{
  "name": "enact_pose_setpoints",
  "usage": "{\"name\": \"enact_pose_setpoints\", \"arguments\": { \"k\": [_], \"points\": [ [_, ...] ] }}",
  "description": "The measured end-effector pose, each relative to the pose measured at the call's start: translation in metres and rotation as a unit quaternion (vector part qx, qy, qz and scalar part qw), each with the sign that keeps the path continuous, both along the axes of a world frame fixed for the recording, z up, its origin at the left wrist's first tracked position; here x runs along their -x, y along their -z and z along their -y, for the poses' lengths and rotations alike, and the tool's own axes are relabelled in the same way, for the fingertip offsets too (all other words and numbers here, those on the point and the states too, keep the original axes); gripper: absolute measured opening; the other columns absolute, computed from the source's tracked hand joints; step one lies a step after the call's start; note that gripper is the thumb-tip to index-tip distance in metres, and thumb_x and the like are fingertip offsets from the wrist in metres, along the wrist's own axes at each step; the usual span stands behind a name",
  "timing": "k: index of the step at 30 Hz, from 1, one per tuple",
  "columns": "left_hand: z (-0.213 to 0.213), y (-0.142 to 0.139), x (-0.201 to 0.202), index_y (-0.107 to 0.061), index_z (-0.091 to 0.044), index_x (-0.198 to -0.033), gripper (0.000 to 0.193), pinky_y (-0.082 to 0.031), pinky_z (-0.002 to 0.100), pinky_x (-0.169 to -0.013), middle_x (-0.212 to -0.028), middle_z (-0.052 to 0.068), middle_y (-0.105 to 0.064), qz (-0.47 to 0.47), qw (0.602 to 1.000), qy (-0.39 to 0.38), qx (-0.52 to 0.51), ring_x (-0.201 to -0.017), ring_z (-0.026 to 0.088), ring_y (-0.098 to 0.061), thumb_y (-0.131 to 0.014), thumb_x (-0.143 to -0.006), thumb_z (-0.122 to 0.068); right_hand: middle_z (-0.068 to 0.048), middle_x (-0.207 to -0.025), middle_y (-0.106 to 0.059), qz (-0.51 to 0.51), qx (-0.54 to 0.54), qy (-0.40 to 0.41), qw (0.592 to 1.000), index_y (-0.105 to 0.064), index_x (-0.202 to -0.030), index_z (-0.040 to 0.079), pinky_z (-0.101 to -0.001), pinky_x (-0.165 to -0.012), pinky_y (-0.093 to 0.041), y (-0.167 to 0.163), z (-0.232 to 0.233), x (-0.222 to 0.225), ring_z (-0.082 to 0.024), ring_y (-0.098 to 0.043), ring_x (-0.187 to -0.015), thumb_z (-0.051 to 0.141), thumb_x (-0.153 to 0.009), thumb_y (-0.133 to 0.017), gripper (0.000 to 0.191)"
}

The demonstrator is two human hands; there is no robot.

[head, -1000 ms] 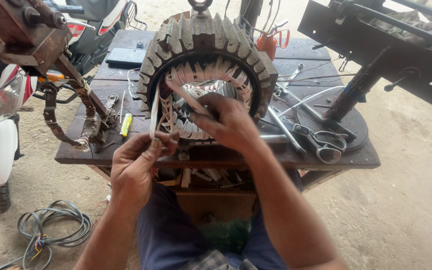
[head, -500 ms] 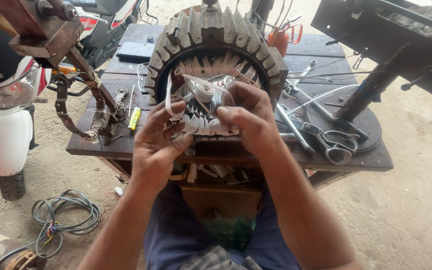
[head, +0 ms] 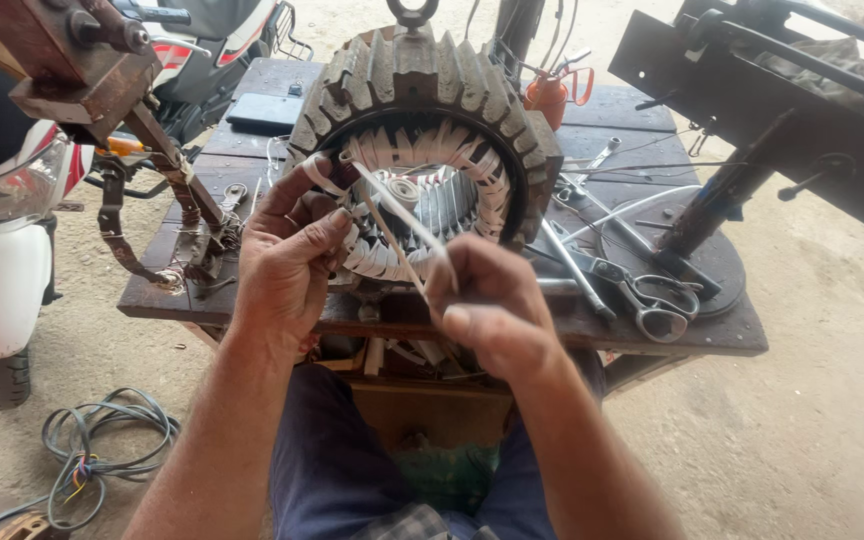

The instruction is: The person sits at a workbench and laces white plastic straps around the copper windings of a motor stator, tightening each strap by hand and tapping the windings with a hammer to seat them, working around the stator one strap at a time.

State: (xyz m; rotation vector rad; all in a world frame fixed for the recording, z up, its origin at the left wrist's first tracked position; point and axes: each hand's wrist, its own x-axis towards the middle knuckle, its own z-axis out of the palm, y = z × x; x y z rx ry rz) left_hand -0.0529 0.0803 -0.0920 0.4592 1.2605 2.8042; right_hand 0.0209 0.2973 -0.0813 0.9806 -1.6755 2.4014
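Motor stator (head: 422,120), finned grey housing, stands upright on the dark wooden desk (head: 652,340), bore facing us. Windings inside are wrapped in white tape (head: 407,215).

Left hand (head: 292,255): fingers curled closed on the lower-left rim of the coil end, thumb and forefinger pinching a loop of the tape against the winding. Right hand (head: 487,300): closed in a fist just in front of the bore's lower edge, gripping the free white strand, which runs taut up and left across the opening.

Our judgement on doing this well: keep the strand tight with the right hand, hold the left thumb firmly on the last turn so it cannot slacken, and lay each pass snug beside the one before.

Scissors (head: 657,300) and metal rods lie on the desk to the right, well apart from both hands.
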Motion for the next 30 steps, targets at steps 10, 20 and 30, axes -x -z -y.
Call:
{"name": "enact_pose_setpoints", "arguments": {
  "k": [10, 20, 30],
  "points": [
    [-0.012, 0.002, 0.005, -0.065, -0.002, -0.133, 0.047, -0.048, 0.021, -0.053, -0.09, 0.006, -0.07, -0.006, 0.999, -0.037, 0.022, -0.067, 0.008, -0.06, -0.075, -0.088, 0.007, -0.008, -0.08, -0.058, -0.03, 0.151, 0.0, 0.988, -0.066, -0.107, -0.003, -0.0312, -0.073, -0.051, -0.001, -0.002, -0.026, -0.015, -0.055, -0.06, 0.025, -0.098, -0.068, 0.03],
    [-0.027, 0.031, 0.015, -0.063, -0.003, -0.126, 0.033, -0.05, 0.017, -0.064, -0.089, 0.0, -0.065, -0.156, 0.916, -0.295, 0.223, -0.077, 0.004, -0.061, -0.079, -0.098, -0.001, -0.008, -0.071, -0.058, -0.135, 0.102, 0.062, 0.984, -0.066, -0.089, 0.002, -0.0476, -0.109, -0.044, 0.002, 0.018, -0.037, -0.026, -0.061, -0.068, 0.028, -0.101, -0.062, 0.028],
    [-0.031, 0.037, 0.02, -0.058, -0.008, -0.109, 0.023, -0.056, 0.018, -0.064, -0.088, -0.001, -0.07, -0.181, 0.861, -0.39, 0.272, -0.078, 0.004, -0.067, -0.079, -0.097, -0.009, -0.005, -0.074, -0.053, -0.033, 0.175, 0.11, 0.978, -0.063, -0.087, 0.004, -0.0366, -0.079, -0.039, 0.02, 0.04, -0.062, -0.018, -0.045, -0.073, 0.024, -0.107, -0.062, 0.028]
  ]
}}
